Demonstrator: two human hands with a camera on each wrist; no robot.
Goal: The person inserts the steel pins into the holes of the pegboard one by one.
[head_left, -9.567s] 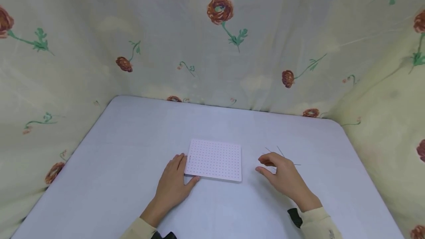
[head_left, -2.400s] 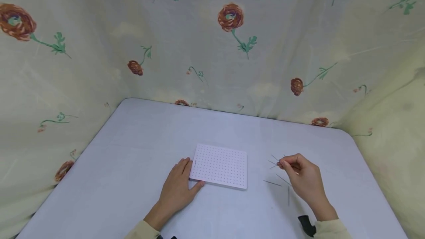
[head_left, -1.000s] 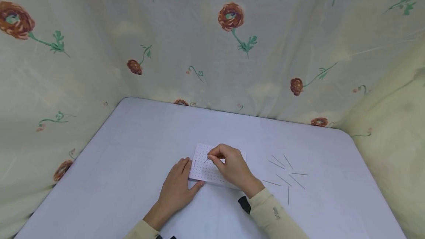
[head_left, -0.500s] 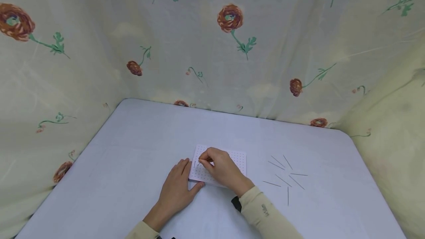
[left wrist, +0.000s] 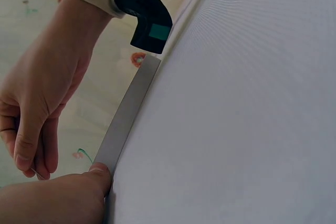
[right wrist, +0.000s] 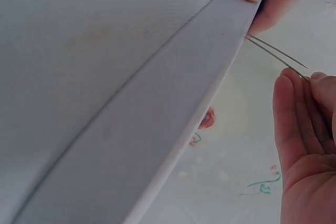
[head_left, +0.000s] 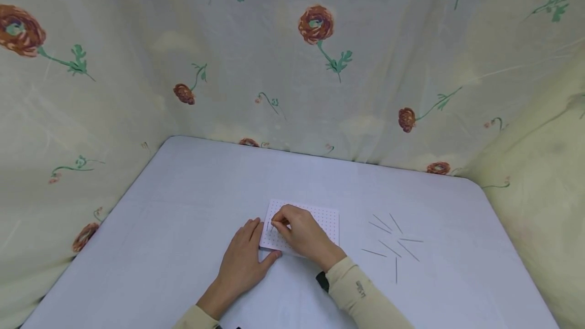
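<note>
The right hand (head_left: pixel 299 231) is pinching a thin pin (right wrist: pixel 275 53) over the left end of the dotted board (head_left: pixel 326 218), its tip slanting down at the holes. The left hand (head_left: pixel 242 263) is lying flat, steadying the board's left edge on the tabletop (head_left: pixel 183 217).

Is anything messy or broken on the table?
Nothing looks broken. The loose pins lie scattered at different angles on the table, right of the dotted board, not in a neat row.
</note>
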